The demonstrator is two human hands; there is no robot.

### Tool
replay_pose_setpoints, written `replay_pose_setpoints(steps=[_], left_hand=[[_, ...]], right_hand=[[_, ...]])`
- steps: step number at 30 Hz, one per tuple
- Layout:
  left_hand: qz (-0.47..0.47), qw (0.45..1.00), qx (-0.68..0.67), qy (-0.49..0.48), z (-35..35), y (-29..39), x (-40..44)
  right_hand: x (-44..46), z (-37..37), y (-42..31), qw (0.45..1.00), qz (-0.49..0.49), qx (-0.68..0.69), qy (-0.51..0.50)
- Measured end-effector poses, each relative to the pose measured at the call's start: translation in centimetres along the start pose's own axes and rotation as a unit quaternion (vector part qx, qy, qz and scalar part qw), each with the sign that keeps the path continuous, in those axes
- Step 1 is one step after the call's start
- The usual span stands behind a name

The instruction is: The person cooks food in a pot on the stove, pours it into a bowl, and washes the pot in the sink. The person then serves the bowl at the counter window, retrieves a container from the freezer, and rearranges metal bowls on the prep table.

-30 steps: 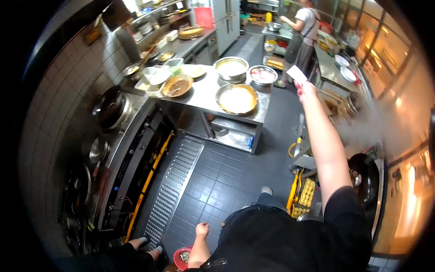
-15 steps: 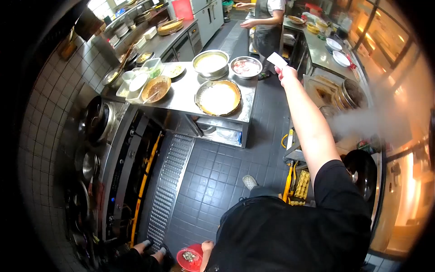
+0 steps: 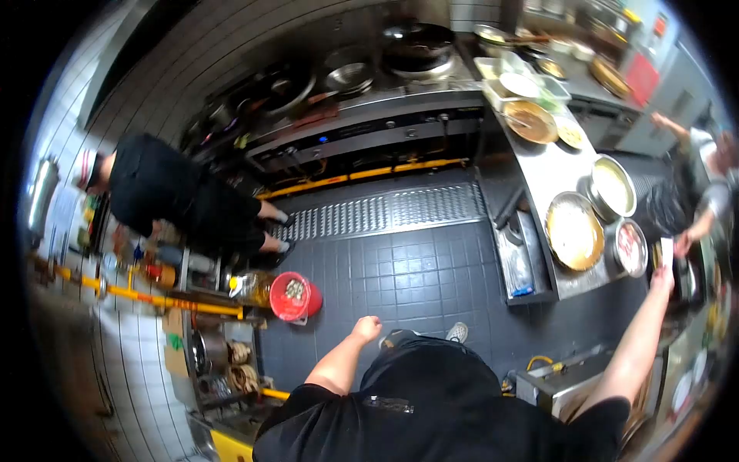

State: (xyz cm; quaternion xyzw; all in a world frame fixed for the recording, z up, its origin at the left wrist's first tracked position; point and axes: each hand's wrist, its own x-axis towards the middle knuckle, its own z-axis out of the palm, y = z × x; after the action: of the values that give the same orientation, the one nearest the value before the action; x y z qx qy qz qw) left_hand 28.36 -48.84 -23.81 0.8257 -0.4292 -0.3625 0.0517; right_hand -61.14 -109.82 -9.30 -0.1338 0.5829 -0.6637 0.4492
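Stretched out at the right, my right hand point(image 3: 662, 279) pinches a white slip point(image 3: 667, 252). A co-worker's hand point(image 3: 683, 244) is right beside the slip; whether it touches the slip is unclear. My left hand point(image 3: 367, 329) is closed in front of my body over the tiled floor, with nothing visible in it. Near my right hand, a metal bowl of pinkish food point(image 3: 631, 248) stands on the steel table point(image 3: 539, 163), beside a large pan with pale contents point(image 3: 574, 231) and a deep pot point(image 3: 613, 187).
Another person in black point(image 3: 165, 185) bends over shelves at the left. A red bucket point(image 3: 295, 298) stands on the floor. A stove point(image 3: 369, 127) with woks runs along the back. A metal drain grate point(image 3: 377, 213) lies in front of it.
The view has swung left, bringing the person in black into sight. The co-worker has come close, one hand now at the white slip. My left hand shows fully again.
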Motion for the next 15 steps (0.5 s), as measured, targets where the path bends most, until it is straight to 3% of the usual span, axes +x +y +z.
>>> replay_pose_setpoints(steps=[10,12,14,15], left_hand=[[-0.159,0.984,0.041,-0.066,3.8,-6.9,-7.2],[-0.156,0.986,0.037,-0.054,4.0,-7.3,-7.6],[-0.179,0.982,0.012,-0.052,3.2,-5.6,-7.6],[-0.175,0.984,0.009,-0.043,3.0,-5.8,-7.9]], right_hand=[[-0.7,6.6,0.3,0.995,-0.076,0.059,-0.038],[-3.5,8.5,0.9,0.991,-0.106,0.073,-0.042],[-5.3,10.5,1.6,0.989,-0.127,0.074,-0.027],[-8.0,12.0,0.9,0.995,-0.086,0.033,0.028]])
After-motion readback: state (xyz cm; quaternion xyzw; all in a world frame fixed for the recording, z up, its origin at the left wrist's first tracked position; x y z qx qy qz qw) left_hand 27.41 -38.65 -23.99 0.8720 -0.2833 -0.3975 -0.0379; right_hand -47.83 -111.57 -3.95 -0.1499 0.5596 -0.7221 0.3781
